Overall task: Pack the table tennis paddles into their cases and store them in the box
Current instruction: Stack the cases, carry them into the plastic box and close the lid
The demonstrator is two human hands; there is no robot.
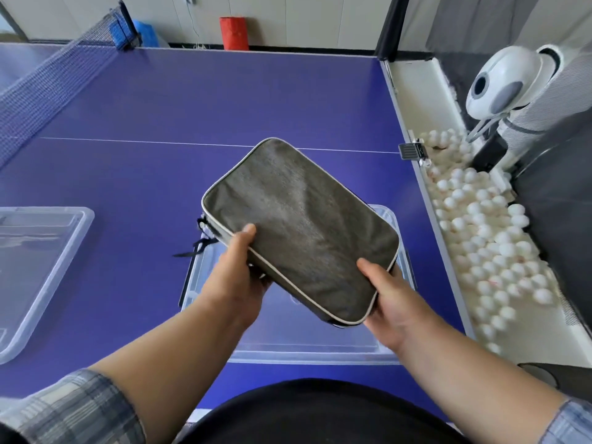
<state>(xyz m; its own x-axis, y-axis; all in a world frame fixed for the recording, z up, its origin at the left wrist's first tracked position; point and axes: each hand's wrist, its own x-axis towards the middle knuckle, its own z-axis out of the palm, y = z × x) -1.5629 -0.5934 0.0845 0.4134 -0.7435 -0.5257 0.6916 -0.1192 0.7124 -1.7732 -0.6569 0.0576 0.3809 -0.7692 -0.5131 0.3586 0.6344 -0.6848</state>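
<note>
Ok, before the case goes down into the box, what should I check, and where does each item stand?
1. Hold on the grey case: left grip and right grip both hold its near end, thumbs on top. Ok.
2. Case above the clear box: held tilted over it. Ok.
3. Box open: no cover on it; the clear lid lies to the left. Ok.
4. Zip closed: only the zip pull at the left corner shows. Cannot tell.
5. Room in the box: near floor bare, rest hidden by the case. Cannot tell.
6. Paddle inside the case: cannot tell.
</note>
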